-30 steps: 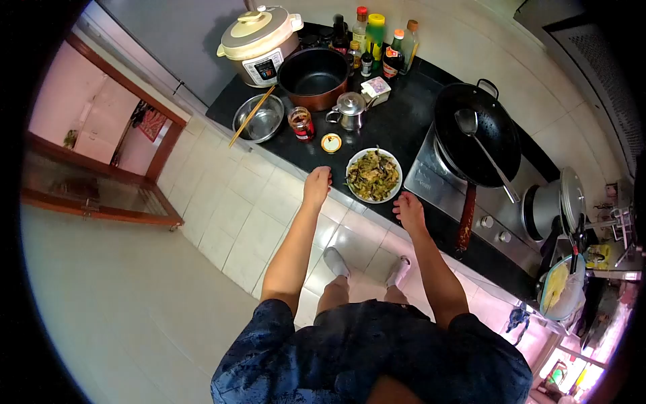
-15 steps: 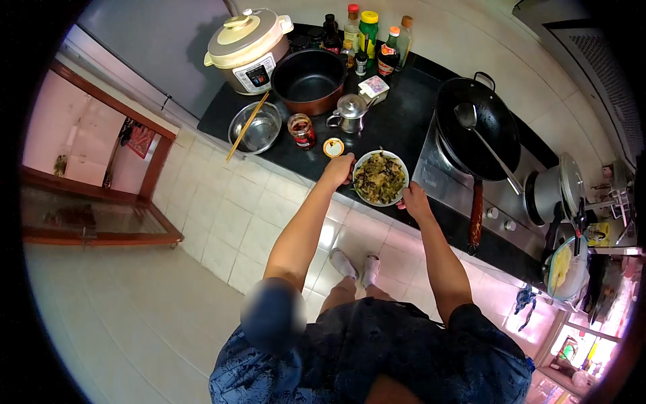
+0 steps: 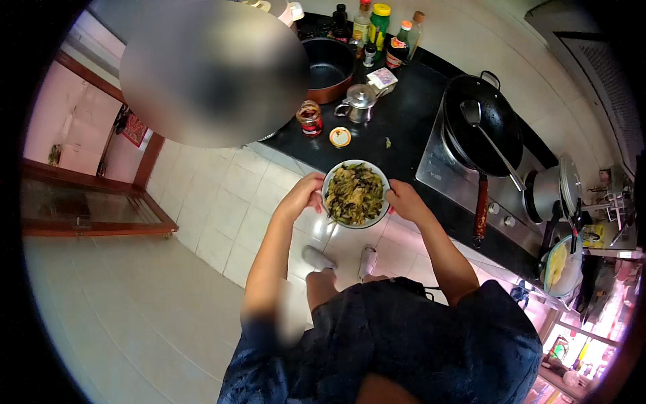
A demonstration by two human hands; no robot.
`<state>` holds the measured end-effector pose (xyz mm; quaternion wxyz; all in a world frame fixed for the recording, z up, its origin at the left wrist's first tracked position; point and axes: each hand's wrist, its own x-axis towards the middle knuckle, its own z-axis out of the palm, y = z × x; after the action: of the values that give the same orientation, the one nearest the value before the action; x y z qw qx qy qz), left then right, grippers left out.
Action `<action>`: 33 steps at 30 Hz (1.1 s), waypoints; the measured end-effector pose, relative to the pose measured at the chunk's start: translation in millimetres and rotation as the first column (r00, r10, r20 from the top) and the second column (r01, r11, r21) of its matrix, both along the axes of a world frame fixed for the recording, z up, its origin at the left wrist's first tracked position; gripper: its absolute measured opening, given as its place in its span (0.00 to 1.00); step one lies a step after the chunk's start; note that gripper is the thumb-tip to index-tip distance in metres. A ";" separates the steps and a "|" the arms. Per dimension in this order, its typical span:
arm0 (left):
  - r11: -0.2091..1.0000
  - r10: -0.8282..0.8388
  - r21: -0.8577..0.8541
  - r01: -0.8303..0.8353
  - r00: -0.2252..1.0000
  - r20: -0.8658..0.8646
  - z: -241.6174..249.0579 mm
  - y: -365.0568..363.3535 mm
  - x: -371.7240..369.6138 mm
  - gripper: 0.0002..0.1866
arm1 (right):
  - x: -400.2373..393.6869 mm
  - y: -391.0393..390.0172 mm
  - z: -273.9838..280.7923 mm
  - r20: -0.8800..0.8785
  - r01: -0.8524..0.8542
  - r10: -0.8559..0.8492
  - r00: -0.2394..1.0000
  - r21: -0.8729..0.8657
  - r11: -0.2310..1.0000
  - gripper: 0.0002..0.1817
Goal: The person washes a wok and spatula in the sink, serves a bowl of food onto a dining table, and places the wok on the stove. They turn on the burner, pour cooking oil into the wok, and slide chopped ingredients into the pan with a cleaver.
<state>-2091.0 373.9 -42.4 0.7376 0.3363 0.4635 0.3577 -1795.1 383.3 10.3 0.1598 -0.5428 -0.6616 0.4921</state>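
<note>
A white bowl [image 3: 326, 211] filled with cooked greens [image 3: 355, 193] is held level between my two hands, in front of the counter's edge and over the floor. My left hand [image 3: 305, 196] is closed on the bowl's left rim. On the right rim, my right hand [image 3: 406, 201] grips it with thumb and fingers. Beyond the bowl, on the black counter [image 3: 397, 128], lie a round lid [image 3: 340, 137], an open jar with red contents [image 3: 309, 120] and a metal lidded pot [image 3: 361, 101]. A small green scrap [image 3: 387, 142] lies on the counter.
A black wok [image 3: 484, 128] with a spatula [image 3: 494, 148] sits on the stove at right, its handle [image 3: 481, 212] reaching past the front edge. A saucepan [image 3: 542, 195] is beside it. Bottles [image 3: 398, 46] and a dark pot [image 3: 330, 67] stand behind. A blur covers the upper left.
Both my hands have drawn the bowl off the counter's edge, toward my body and slightly left. A green scrap now shows on the counter. A blur now hides the metal bowl and chopsticks.
</note>
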 end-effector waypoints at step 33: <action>0.501 0.839 0.273 -0.821 0.539 0.081 50.3 -140.3 -643.3 0.26 | -779.9 105.2 73.8 -0.122 -0.805 0.809 0.575 0.092 0.587 0.17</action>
<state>-2734.4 233.6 7.9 0.4055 0.1839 0.5350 0.7180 -2575.0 488.4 84.1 -0.0246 -0.1417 -0.8282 0.5416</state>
